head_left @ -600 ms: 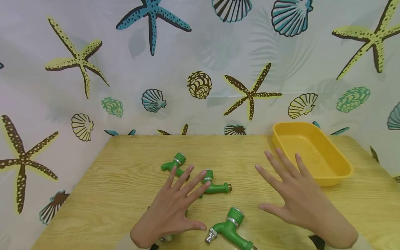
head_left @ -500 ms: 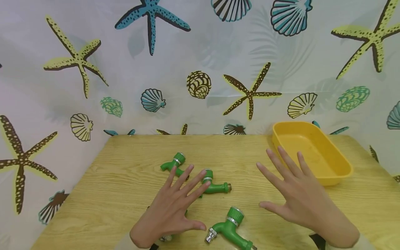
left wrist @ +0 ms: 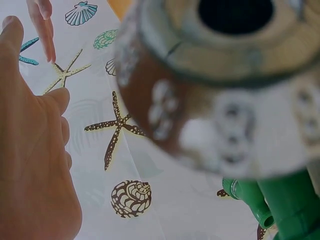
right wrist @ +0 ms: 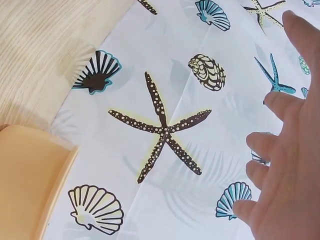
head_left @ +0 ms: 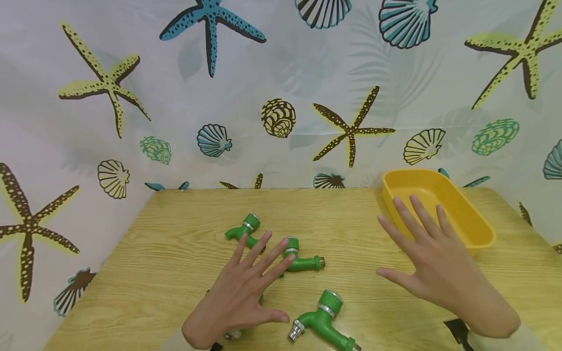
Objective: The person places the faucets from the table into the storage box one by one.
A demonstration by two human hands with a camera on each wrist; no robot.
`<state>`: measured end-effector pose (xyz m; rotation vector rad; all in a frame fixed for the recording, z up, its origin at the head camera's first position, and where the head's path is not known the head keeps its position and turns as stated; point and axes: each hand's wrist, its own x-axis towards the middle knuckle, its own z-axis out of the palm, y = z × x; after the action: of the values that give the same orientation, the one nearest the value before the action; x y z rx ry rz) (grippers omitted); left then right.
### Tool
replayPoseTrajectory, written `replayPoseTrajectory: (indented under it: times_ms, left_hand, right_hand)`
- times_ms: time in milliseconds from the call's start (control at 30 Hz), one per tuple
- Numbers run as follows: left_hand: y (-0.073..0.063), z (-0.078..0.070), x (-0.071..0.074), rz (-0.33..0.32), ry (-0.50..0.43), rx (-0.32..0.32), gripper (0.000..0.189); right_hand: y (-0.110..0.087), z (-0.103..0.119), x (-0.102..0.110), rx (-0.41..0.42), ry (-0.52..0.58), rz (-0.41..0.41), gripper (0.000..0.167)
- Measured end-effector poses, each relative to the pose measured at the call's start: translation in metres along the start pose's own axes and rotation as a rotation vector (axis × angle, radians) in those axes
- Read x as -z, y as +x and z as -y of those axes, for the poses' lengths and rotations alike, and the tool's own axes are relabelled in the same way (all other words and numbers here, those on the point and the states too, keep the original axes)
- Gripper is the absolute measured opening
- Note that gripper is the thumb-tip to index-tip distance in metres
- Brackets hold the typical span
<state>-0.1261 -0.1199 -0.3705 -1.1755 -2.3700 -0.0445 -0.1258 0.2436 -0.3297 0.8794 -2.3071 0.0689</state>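
Note:
My left hand (head_left: 243, 292) is held with fingers spread and holds nothing. Its fingertips overlap two green taps in the head view, a far tap (head_left: 243, 230) and a middle tap (head_left: 303, 263). Another tap (head_left: 232, 335) lies mostly hidden beneath that hand. To the right of the thumb is a green tap (head_left: 324, 324) with a metal spout. A blurred metal tap end (left wrist: 235, 100) fills much of the left wrist view. My right hand (head_left: 443, 265), also spread and holding nothing, overlaps the near side of a yellow basin (head_left: 471, 209).
The taps and basin stand on a wood-grain table (head_left: 175, 243). A white cloth (head_left: 246, 97) printed with starfish and shells hangs behind the table and along its sides. The basin occupies the table's far right.
My right hand has moved right and slightly up, further over the basin's near side. My left hand and the taps have stayed put.

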Motion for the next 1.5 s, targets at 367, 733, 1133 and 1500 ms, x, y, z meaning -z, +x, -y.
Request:
replayPoseTrajectory:
  times_ms: [367,733,1133,1500]
  left_hand:
    - [-0.002,0.0,-0.002,-0.009,0.007,-0.015,0.095]
    - [-0.002,0.0,-0.001,-0.005,0.019,-0.014,0.097]
    - [-0.002,0.0,-0.001,0.013,0.047,-0.008,0.097]
    - [-0.002,0.0,-0.001,0.004,0.037,-0.013,0.096]
  right_hand:
    - [-0.005,-0.015,0.005,-0.065,-0.016,0.024,0.08]
    - [-0.009,-0.027,0.012,-0.118,-0.037,-0.004,0.083]
    - [-0.019,-0.046,0.014,-0.149,-0.084,0.006,0.089]
    - [-0.032,-0.069,0.019,-0.296,-0.036,0.119,0.093]
